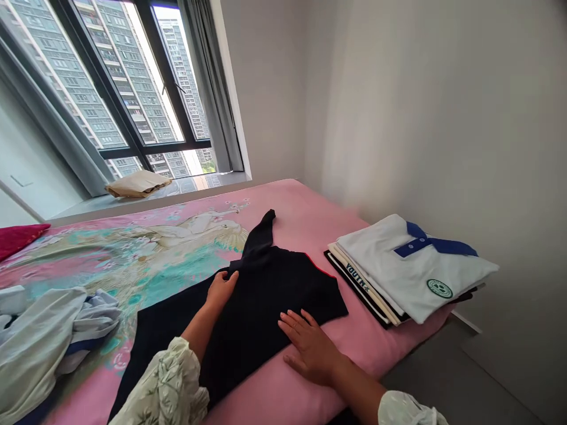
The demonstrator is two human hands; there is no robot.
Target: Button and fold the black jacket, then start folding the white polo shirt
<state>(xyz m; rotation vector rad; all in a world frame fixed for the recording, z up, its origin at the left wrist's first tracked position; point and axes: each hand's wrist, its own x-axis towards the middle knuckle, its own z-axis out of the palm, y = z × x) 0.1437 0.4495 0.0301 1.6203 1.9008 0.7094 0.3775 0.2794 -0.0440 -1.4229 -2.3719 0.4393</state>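
A black long-sleeved shirt (252, 313) with thin red trim at the neckline lies spread across the bed, its collar end toward the right. One sleeve (261, 233) points away toward the window; the near sleeve does not show clearly. My left hand (221, 290) is at the far edge of the shirt, close to where that sleeve joins, fingers curled and closed on the fabric. Flat on the near edge of the shirt rests my right hand (312, 348), its fingers stretched and slightly apart, with the thumb side over the pink sheet.
A folded stack with a white blue-collared polo shirt (416, 265) on top sits at the bed's right edge by the wall. Crumpled light clothes (48, 342) lie at left. A beige folded item (138, 183) is on the windowsill; a red cushion (20, 239) shows far left.
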